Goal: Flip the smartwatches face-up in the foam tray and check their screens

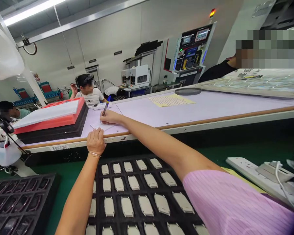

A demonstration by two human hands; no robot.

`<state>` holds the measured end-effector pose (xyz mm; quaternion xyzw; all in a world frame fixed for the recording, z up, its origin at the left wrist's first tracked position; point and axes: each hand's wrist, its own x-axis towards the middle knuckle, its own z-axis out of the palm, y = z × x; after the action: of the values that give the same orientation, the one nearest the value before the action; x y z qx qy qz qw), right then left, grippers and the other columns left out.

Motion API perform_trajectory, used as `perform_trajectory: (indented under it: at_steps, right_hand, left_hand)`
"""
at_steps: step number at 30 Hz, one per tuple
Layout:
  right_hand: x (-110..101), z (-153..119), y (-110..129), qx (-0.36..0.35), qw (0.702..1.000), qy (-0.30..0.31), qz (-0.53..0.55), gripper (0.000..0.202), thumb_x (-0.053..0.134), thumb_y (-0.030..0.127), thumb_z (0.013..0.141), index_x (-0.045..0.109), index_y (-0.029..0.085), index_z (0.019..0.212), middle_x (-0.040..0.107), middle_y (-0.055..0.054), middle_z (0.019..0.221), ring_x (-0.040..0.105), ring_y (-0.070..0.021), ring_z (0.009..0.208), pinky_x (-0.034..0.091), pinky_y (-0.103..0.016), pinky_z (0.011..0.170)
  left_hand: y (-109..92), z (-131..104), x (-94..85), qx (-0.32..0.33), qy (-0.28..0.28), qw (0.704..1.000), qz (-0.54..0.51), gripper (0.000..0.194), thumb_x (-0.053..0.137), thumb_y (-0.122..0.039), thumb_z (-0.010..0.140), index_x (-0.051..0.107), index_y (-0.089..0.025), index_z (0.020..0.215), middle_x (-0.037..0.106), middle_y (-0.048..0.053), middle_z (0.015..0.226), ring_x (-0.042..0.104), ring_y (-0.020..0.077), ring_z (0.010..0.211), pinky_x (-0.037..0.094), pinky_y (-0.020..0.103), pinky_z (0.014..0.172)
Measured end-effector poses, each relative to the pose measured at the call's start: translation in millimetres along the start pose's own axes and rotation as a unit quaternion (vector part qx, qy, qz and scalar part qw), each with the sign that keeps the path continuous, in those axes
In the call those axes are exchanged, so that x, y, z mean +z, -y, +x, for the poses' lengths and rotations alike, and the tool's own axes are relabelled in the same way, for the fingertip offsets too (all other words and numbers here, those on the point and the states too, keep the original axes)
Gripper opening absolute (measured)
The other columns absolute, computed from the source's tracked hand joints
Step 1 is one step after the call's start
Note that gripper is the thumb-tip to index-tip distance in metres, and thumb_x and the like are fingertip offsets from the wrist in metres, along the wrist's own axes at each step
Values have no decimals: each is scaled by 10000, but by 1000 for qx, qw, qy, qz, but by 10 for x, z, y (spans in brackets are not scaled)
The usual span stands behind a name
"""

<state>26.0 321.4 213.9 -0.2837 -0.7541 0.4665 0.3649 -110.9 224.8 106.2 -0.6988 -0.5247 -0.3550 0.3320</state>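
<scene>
My right hand [110, 117] is closed around a pen [106, 106], its tip down at a small white sheet of paper [95, 125] on the raised shelf. My left hand [96, 141] rests at the shelf's front edge, against the near side of the paper, with its fingers bent over the edge. Whether the left fingers pinch the paper is hard to see. Below my arms lies a black foam tray [115, 192] with rows of pale beige rounded-rectangular casings [133, 182] in its pockets.
Red and black foam trays [80, 114] topped by a white sheet stand left on the shelf. A dotted yellow sheet [171, 100] and a black disc [188, 91] lie further right. A power strip [245, 169] sits lower right; dark frames fill another tray [47, 192]. Other people sit beyond.
</scene>
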Motion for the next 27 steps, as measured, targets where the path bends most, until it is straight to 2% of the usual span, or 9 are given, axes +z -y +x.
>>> perform_trajectory:
  at_steps: [4,11,17,23,27]
  right_hand:
    - [-6,-18,-24,-13,1000,4,-6,212,577,-19,718,522,160,619,551,51,451,386,-53,379,271,-136,340]
    - [18,-41,3,-11,1000,2,-16,215,580,-16,743,516,161,638,558,37,489,402,-62,429,288,-143,396]
    - [17,-34,-3,-5,1000,-2,-26,233,578,-35,736,514,163,630,563,34,497,436,-71,452,316,-142,418]
    - [13,-29,3,8,999,-6,-30,242,569,-23,749,483,176,641,547,36,496,384,-68,404,271,-156,377]
    - [-11,-47,15,12,999,1,-37,256,551,5,766,453,188,616,534,28,485,373,-75,390,245,-170,361]
  left_hand:
    - [-19,1,31,-10,-15,1000,-19,346,517,-150,840,682,-144,1143,708,174,1216,654,328,1153,453,503,987]
    - [-4,-9,112,25,-111,993,-7,326,547,-138,787,694,-158,1077,746,159,1117,692,302,1058,465,435,903]
    - [-11,-8,101,16,-93,995,-12,336,555,-143,777,687,-160,1086,740,166,1133,687,307,1069,459,437,907]
    - [-16,-2,84,49,-141,989,8,331,570,-128,760,688,-153,1069,756,146,1081,700,297,1017,458,419,875]
    - [-10,-9,89,25,-99,995,-3,319,556,-149,787,685,-157,1079,743,167,1118,689,307,1054,452,438,897]
